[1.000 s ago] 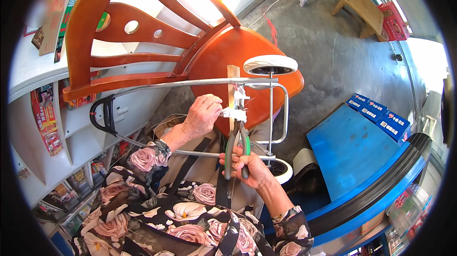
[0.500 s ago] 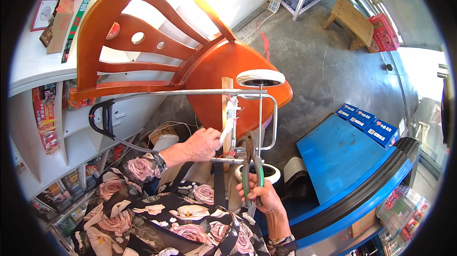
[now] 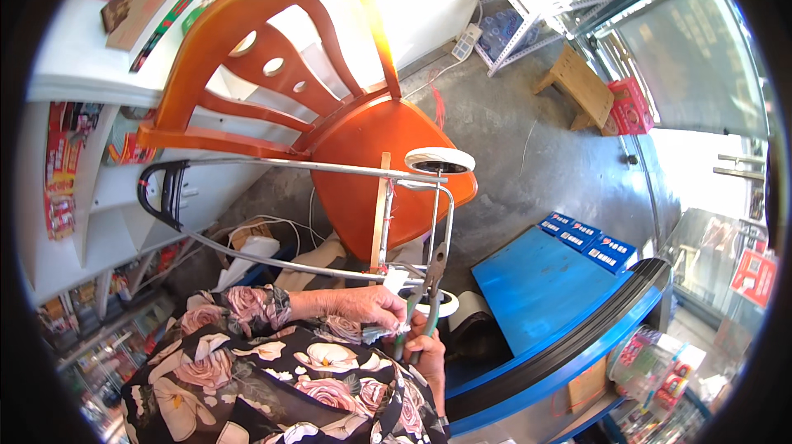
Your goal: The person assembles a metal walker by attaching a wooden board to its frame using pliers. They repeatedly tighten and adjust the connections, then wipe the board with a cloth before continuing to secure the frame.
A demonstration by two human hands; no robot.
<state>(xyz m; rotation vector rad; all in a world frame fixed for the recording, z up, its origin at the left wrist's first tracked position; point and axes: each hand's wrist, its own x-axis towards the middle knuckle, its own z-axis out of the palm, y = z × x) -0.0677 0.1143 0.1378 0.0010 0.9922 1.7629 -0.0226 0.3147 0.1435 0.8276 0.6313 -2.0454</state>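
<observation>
My left hand [image 3: 373,305] is closed on a white strip [image 3: 396,281], part of which sticks out above the fingers and part below. Beside it, my right hand [image 3: 427,351] grips pliers [image 3: 434,277] by their green handles, jaws pointing up and away. Just beyond both hands lies a metal trolley frame [image 3: 272,261] with a black handle [image 3: 167,196] and white-rimmed wheels [image 3: 440,160]. A wooden slat [image 3: 381,217] crosses the frame, with red ties near its ends. Where the pliers' handles meet my left fingers is partly hidden.
An orange wooden chair [image 3: 371,155] stands behind the frame. To the right are a blue counter [image 3: 528,287] and several blue boxes [image 3: 582,238]. White shelves [image 3: 124,233] line the left. Farther off are a wooden stool [image 3: 577,89] and a red box [image 3: 629,106].
My left hand has come away from the wooden slat, moving nearer to me and right with the white strip. The right hand with the pliers has drawn closer in, and the view has shifted.
</observation>
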